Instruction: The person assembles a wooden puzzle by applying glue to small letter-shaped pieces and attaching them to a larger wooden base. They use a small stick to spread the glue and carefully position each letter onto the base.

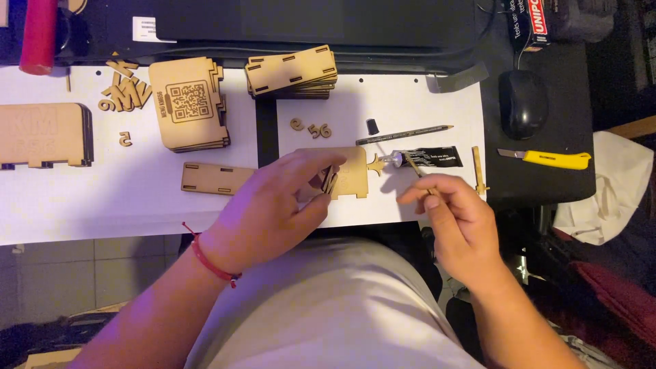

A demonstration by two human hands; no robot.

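Two hands at a desk, gluing small laser-cut wooden pieces.

Left hand [277, 205], with a red string at the wrist, clenched around a small wooden cut-out [330, 180] pinched between thumb and fingers, just above a flat wooden panel [352, 174] on the white paper sheet [403, 109]. Right hand [454, 215] pinching a thin stick [413, 166], its tip touching the nozzle of an open glue tube [427, 158] lying just right of the panel. Tube cap [372, 126] and a pencil [403, 134] near, above. Likely risks: glue oozing from the uncapped tube onto the paper, too much glue on the stick smearing fingers or the panel, or the small cut-out slipping from the pinch. Stacks of wooden panels [292, 72] further back; yellow knife [547, 158] and mouse [523, 102] well apart, right.
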